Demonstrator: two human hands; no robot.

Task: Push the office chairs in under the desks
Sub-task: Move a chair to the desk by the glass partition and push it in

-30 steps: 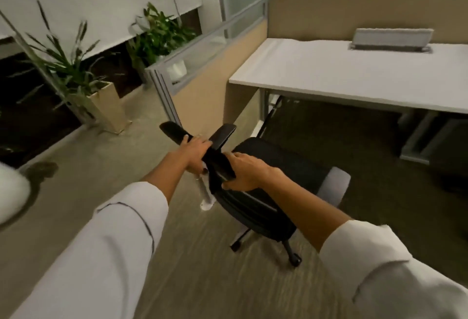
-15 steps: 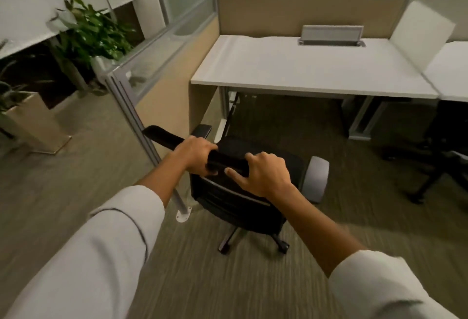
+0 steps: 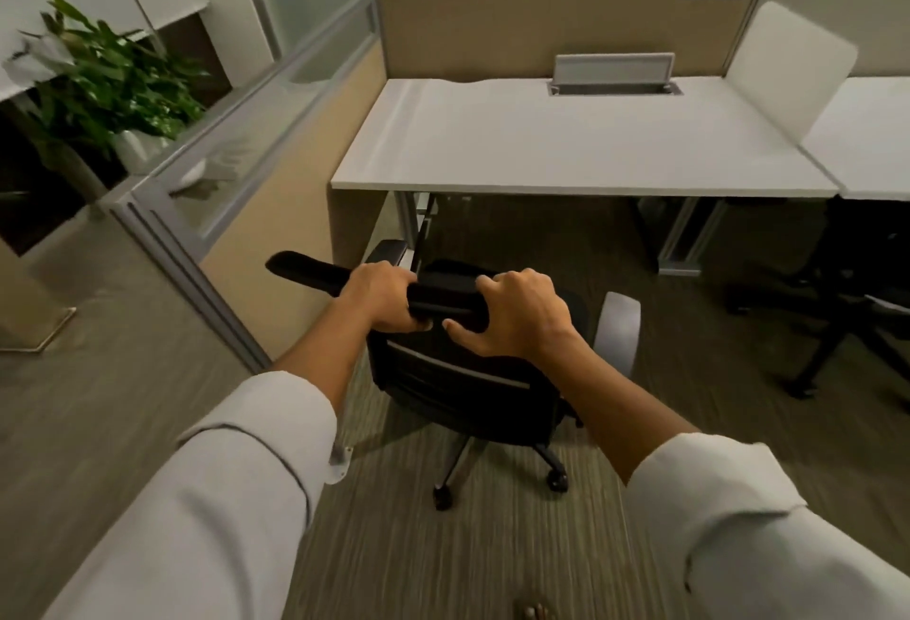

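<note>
Gripping the padded top bar of the black mesh-backed office chair point(image 3: 472, 388), the left hand point(image 3: 381, 297) and right hand point(image 3: 517, 316) each had fingers curled over it, a firm grip on both sides. Chair stood on the striped carpet point(image 3: 418, 545) just in front of the white rectangular worktop point(image 3: 566, 146), its seat not yet under the front edge. Grey armrest point(image 3: 618, 334) showed right of the right hand.

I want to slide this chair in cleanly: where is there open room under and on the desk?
Under the white desk, the gap between its left leg and right leg frame looks open. The desktop is bare in front of the cable flap. It is tighter at right, by the second black chair.
</note>
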